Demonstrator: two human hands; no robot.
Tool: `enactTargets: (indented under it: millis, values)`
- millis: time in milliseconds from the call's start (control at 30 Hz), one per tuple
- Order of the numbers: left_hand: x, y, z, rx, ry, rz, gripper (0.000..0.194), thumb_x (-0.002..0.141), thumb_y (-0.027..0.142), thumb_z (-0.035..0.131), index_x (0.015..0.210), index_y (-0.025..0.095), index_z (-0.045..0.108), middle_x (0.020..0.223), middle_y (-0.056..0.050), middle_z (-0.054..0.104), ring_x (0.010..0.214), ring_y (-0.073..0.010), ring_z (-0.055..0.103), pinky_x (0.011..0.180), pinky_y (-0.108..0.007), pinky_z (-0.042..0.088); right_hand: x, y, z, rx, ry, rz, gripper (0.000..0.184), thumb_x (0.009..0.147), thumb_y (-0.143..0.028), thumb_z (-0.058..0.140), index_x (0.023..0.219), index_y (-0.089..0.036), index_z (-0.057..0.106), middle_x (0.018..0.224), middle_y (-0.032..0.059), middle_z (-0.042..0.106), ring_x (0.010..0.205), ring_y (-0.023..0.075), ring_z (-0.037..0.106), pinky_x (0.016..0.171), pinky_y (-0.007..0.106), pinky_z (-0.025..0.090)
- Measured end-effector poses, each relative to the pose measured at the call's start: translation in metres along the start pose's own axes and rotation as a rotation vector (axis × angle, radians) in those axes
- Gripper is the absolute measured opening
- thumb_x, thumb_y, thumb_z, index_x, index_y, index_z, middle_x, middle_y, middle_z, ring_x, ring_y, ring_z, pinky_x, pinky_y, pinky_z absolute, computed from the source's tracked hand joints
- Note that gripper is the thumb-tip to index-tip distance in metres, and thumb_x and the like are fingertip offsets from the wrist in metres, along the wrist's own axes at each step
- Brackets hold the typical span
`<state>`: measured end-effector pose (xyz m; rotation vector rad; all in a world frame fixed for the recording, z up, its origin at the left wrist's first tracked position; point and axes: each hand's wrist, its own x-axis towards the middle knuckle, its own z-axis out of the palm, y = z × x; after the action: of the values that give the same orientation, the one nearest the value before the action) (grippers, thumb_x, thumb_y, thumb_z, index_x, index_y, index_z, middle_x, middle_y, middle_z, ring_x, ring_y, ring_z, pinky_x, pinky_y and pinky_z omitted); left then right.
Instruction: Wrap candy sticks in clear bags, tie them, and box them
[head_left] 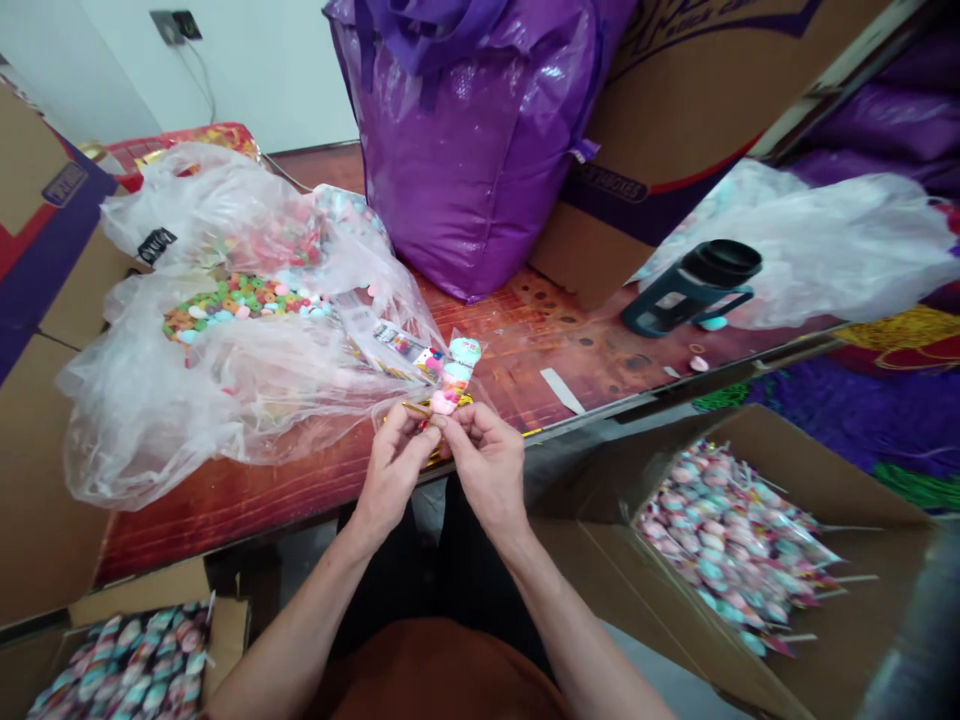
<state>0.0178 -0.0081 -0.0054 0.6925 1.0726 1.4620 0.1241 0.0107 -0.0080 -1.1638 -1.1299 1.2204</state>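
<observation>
A wrapped marshmallow candy skewer point(459, 365) in clear film points away from me at the table's front edge, its pink and mint pieces stacked in a row. My left hand point(397, 460) is closed in a pinch near its lower end, with a thin gold twist tie point(417, 408) showing at the fingers. Closed beside it, my right hand point(489, 460) pinches the lower end of the wrapped skewer. The thumbs nearly meet there, and the fingers partly hide the gathered film. More gold strips lie just under the hands.
Clear plastic bags point(247, 370) of colourful candies spread over the table's left. A purple bag point(465, 150) stands behind, and a dark teal bottle point(690, 288) lies tilted at right. Open cartons of wrapped candy skewers point(727, 540) sit lower right and lower left point(127, 660).
</observation>
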Motion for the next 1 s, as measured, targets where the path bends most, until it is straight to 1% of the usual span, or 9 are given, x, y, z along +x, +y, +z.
enactTargets:
  millis: [133,300,433,567,667,767,833,900,1000]
  values:
    - [0.002,-0.004,0.003,0.035,-0.058,0.043,0.024,0.078,0.033,0.08,0.078,0.017,0.062,0.077,-0.001,0.064,0.067,-0.0096,0.055,0.061,-0.019,0.044,-0.003,0.003,-0.003,-0.021,-0.042,-0.071,0.018,0.089,-0.031,0.062,0.076,-0.02,0.059,0.068,-0.0034,0.058,0.059,0.0106,0.053,0.057,0.023,0.044]
    - [0.006,0.004,0.005,-0.108,-0.033,-0.073,0.03,0.074,0.032,0.083,0.076,0.015,0.058,0.059,0.006,0.051,0.046,-0.0014,0.034,0.045,-0.013,0.027,-0.006,0.005,-0.011,0.031,-0.088,-0.038,0.015,0.089,-0.031,0.064,0.081,-0.02,0.06,0.07,-0.0028,0.06,0.062,0.011,0.054,0.061,0.023,0.045]
    - [0.007,0.015,0.007,-0.298,-0.105,-0.321,0.027,0.075,0.023,0.081,0.077,0.013,0.056,0.059,0.005,0.05,0.043,0.001,0.028,0.041,-0.01,0.022,-0.005,0.007,-0.018,0.044,-0.043,-0.022,0.015,0.089,-0.031,0.066,0.081,-0.02,0.062,0.071,-0.003,0.058,0.063,0.0109,0.051,0.062,0.024,0.042]
    - [0.005,0.022,0.006,-0.539,-0.17,-0.64,0.011,0.089,0.011,0.061,0.081,0.011,0.054,0.058,0.006,0.043,0.041,0.0013,0.027,0.038,-0.007,0.019,-0.002,0.008,-0.024,0.04,-0.064,-0.124,0.015,0.085,-0.028,0.07,0.075,-0.02,0.062,0.083,0.0007,0.061,0.076,0.0139,0.055,0.067,0.026,0.043]
    - [0.002,0.023,0.005,-0.598,-0.185,-0.772,0.018,0.094,0.007,0.049,0.077,0.011,0.05,0.057,0.007,0.038,0.041,0.0009,0.028,0.037,-0.006,0.018,0.003,0.008,-0.032,0.047,-0.093,-0.199,0.019,0.08,-0.026,0.075,0.068,-0.019,0.061,0.088,0.0033,0.063,0.091,0.0182,0.059,0.073,0.027,0.045]
    - [-0.002,0.019,0.007,-0.527,-0.259,-0.735,0.016,0.09,0.012,0.062,0.079,0.013,0.05,0.055,0.009,0.036,0.041,0.0,0.023,0.036,-0.007,0.016,0.006,0.009,-0.038,0.083,-0.187,-0.141,0.022,0.081,-0.029,0.074,0.069,-0.02,0.059,0.071,-0.0011,0.058,0.068,0.0136,0.056,0.061,0.025,0.044]
    - [-0.004,0.016,0.009,-0.431,-0.285,-0.648,0.026,0.081,0.02,0.076,0.081,0.014,0.051,0.053,0.009,0.038,0.042,-0.0006,0.022,0.037,-0.008,0.017,0.005,0.01,-0.039,0.095,-0.223,-0.086,0.023,0.084,-0.032,0.072,0.072,-0.02,0.056,0.064,-0.0041,0.054,0.055,0.0104,0.049,0.052,0.023,0.041]
    - [-0.006,0.011,0.012,-0.322,-0.242,-0.531,0.036,0.075,0.029,0.084,0.084,0.017,0.051,0.053,0.009,0.042,0.043,-0.0015,0.025,0.039,-0.008,0.019,0.003,0.012,-0.036,0.067,-0.212,-0.072,0.024,0.087,-0.033,0.068,0.073,-0.021,0.054,0.061,-0.0052,0.052,0.052,0.0101,0.048,0.051,0.023,0.041]
    - [-0.007,0.006,0.015,-0.183,-0.142,-0.363,0.04,0.073,0.042,0.084,0.085,0.018,0.053,0.054,0.008,0.045,0.045,-0.0024,0.028,0.04,-0.01,0.02,-0.003,0.016,-0.031,-0.032,-0.16,-0.101,0.023,0.091,-0.033,0.062,0.075,-0.022,0.05,0.064,-0.0044,0.052,0.054,0.0108,0.05,0.051,0.024,0.042]
